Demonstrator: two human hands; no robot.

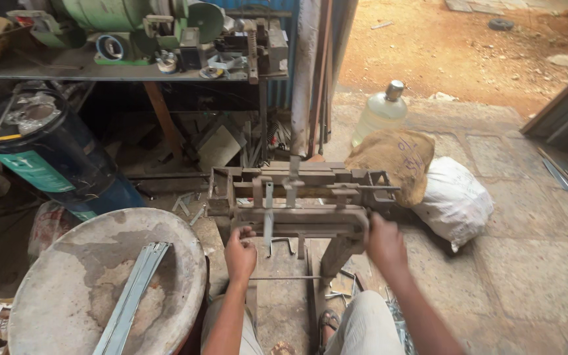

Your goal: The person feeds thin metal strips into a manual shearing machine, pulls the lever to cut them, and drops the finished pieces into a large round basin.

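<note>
Both grips closed, left hand [240, 253] and right hand [384, 242] clasping rusty steel bending jig [300, 197], boxy frame.

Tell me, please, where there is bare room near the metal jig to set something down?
Stone floor right of the white sack is bare. The round concrete slab has room beside its metal strips. Under the bench and around the jig, gripped by left hand and right hand, is crowded.
</note>
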